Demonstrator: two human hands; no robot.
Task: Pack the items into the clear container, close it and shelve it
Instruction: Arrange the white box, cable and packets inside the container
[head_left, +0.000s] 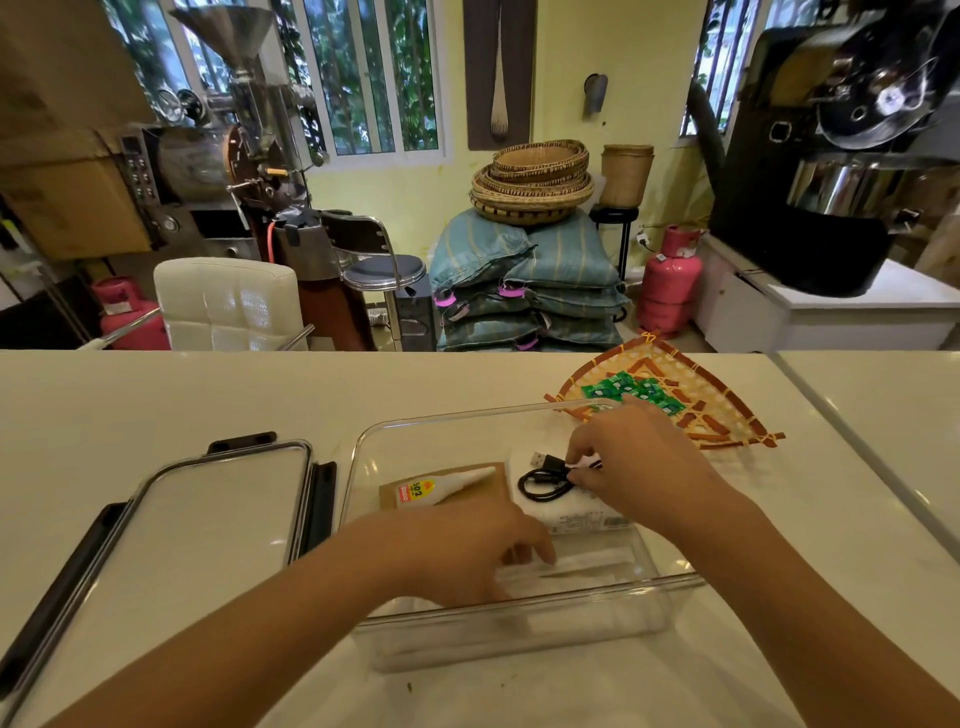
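The clear container (530, 608) stands open on the white counter in front of me. Inside lie a glue tube on brown card (447, 486), a white packet (576, 512) and a coiled black USB cable (545, 475) on top of the packet. My right hand (639, 457) reaches into the container and pinches the cable's end. Near the front wall my left hand (467, 551) rests inside the container, fingers curled on a clear wrapped item (587, 566). The clear lid with black clasps (208, 519) lies flat to the left.
A woven fan-shaped tray (722, 415) holding several green sachets (634, 389) sits behind the container on the right. The counter's far edge runs across the view, with a white chair (228, 301), stools, sacks and pink gas cylinders beyond it.
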